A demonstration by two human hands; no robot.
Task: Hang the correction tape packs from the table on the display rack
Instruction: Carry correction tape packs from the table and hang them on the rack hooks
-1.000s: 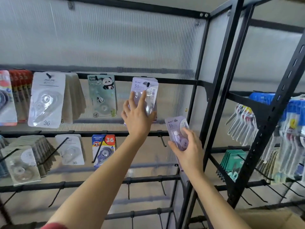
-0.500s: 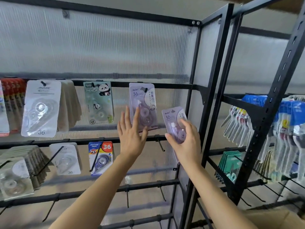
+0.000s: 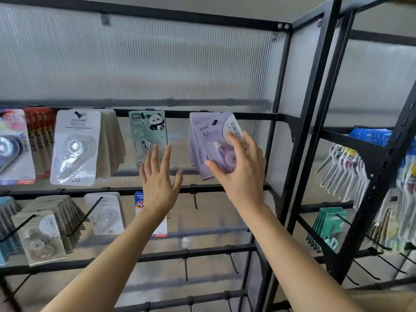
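Gripping a lilac card-and-plastic correction tape pack [image 3: 207, 136] marked 36 between thumb and fingers, the right hand [image 3: 243, 176] holds it tilted against the stack of lilac packs [image 3: 193, 143] hanging on the black metal display rack [image 3: 254, 116]. The left hand [image 3: 158, 183] hovers nearby, fingers spread, holding nothing.

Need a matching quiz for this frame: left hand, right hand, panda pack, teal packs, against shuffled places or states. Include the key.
1 left hand
2 right hand
3 panda pack
4 teal packs

A hanging on the right-hand rack
B fingers spread, holding nothing
C holding the front purple pack
D hanging just left of the purple ones

Pairs: 1-B, 2-C, 3-D, 4-A
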